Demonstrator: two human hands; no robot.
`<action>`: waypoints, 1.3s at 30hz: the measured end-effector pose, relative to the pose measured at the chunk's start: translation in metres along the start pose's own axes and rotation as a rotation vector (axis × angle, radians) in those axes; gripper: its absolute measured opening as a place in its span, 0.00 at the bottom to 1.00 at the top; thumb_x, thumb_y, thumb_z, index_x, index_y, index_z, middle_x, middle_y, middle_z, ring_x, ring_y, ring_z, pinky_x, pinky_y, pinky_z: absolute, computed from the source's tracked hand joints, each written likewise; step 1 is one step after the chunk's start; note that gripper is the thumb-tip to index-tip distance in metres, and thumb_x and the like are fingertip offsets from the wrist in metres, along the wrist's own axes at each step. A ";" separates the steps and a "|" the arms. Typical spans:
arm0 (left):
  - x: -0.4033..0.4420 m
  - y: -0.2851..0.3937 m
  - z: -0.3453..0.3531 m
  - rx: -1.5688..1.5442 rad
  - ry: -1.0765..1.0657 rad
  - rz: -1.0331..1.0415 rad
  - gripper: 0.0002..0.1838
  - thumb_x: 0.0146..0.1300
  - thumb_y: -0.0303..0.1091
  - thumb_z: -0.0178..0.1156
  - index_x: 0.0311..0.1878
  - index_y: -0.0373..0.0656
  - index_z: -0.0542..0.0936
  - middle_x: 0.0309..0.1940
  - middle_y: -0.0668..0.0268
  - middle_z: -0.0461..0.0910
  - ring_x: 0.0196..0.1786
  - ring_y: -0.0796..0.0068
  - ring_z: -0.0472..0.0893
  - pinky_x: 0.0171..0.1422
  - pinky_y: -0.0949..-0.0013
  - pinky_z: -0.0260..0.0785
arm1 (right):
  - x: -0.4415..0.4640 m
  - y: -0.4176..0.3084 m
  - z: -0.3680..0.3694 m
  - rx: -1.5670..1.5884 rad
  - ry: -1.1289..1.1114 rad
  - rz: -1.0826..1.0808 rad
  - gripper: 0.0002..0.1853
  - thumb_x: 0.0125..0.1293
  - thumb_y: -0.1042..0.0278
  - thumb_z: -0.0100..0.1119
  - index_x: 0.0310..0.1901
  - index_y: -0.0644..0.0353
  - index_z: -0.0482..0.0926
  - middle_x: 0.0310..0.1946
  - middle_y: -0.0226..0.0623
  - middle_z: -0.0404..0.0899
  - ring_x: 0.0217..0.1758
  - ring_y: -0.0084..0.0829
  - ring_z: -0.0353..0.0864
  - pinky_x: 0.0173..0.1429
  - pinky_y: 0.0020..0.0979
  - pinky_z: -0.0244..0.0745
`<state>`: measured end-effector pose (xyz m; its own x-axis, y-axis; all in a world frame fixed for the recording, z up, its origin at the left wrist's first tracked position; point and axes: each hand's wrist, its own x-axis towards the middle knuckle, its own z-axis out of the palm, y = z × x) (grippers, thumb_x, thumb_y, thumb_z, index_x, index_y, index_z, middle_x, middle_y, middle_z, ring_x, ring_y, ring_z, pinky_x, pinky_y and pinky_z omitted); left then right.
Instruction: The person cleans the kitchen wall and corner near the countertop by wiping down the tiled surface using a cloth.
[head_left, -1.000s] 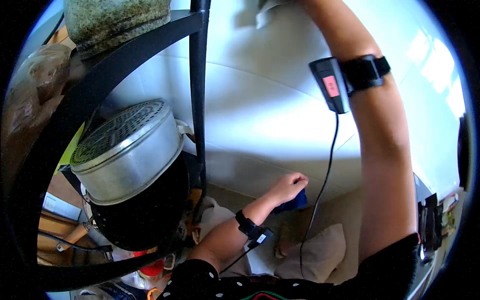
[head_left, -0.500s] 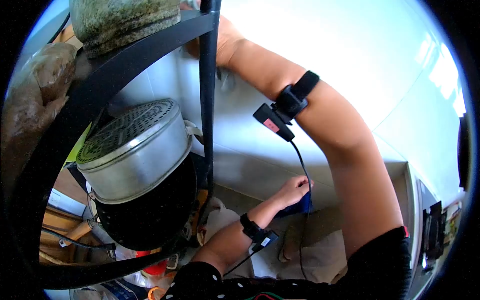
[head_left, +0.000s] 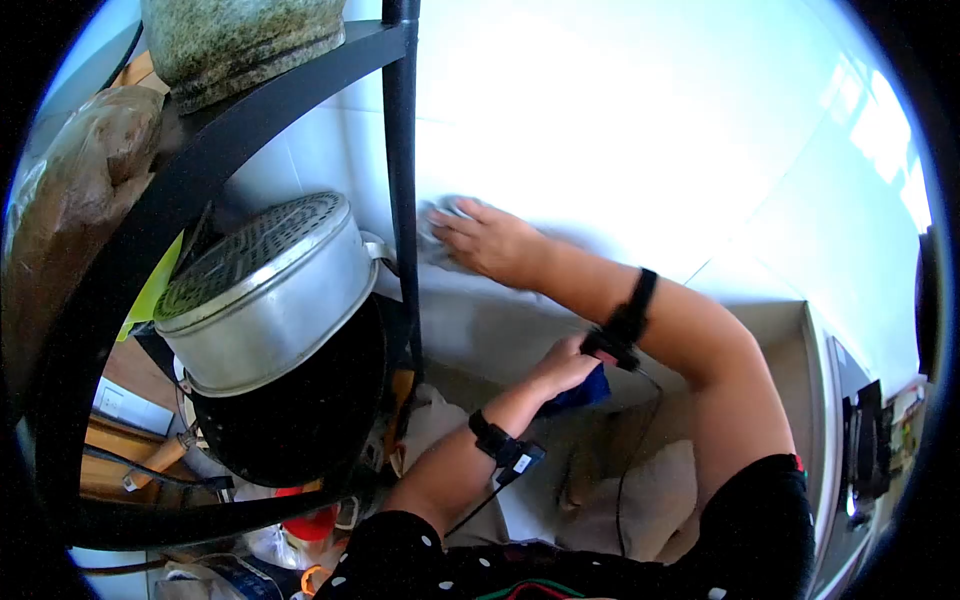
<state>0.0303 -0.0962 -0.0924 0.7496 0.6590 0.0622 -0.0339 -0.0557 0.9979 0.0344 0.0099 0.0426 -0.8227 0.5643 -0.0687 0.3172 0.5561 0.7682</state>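
My right hand (head_left: pixel 492 245) reaches to the white tiled wall just right of the black rack post. Its fingers press a crumpled greyish cloth (head_left: pixel 437 225) against the tiles. Lower down, my left hand (head_left: pixel 566 368) is closed, with a dark blue cloth-like item (head_left: pixel 583 392) hanging just under it. The strap device on my right forearm partly covers the left fingertips. Both forearms wear black straps with small cabled devices.
A black metal rack (head_left: pixel 402 180) stands at left, with a rough stone vessel (head_left: pixel 245 45) and a plastic bag (head_left: pixel 90 170) on top. Below are an aluminium steamer pot (head_left: pixel 285 320) and a black pan (head_left: pixel 300 425). Clutter lies at the bottom; the white wall (head_left: pixel 620 130) fills the upper right.
My right hand has come down from behind the rack post to the wall right of it, bringing the greyish cloth into view. My left hand and the blue item have shifted slightly up and left.
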 end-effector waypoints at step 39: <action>0.007 -0.009 0.006 -0.072 0.041 0.121 0.12 0.65 0.37 0.55 0.43 0.39 0.79 0.38 0.63 0.80 0.41 0.75 0.77 0.49 0.69 0.69 | 0.063 0.001 0.020 -0.096 0.189 0.036 0.18 0.63 0.60 0.48 0.53 0.45 0.79 0.63 0.26 0.69 0.71 0.30 0.59 0.76 0.50 0.38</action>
<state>0.0401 -0.0956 -0.1007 0.7097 0.6806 0.1818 -0.1708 -0.0842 0.9817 -0.0073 0.0585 0.0261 -0.8883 0.4534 0.0734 0.3092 0.4721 0.8256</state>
